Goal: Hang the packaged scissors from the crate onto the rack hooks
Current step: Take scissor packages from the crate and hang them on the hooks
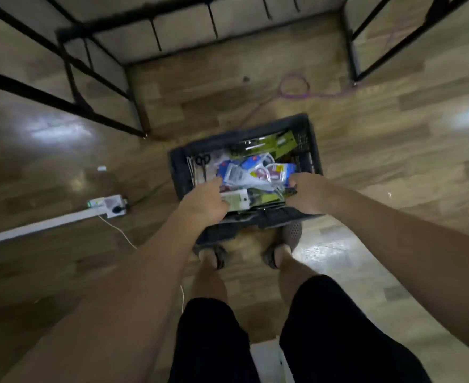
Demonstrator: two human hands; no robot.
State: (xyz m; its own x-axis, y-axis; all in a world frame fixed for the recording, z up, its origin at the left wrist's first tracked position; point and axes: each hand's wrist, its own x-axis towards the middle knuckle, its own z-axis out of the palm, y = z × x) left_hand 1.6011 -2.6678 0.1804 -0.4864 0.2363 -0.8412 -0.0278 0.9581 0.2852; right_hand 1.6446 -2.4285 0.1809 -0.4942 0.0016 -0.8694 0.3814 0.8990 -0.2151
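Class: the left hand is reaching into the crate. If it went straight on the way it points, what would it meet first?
Probably the blue-and-white packet lying uppermost in the crate, just ahead of the left hand; depth is unclear.

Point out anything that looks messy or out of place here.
The packaged scissors lie in a jumbled heap in the crate, overlapping at all angles rather than stacked. Beyond the crate, a purple cable lies loosely looped on the floor, where it might trip someone. Nothing looks spilled or broken.
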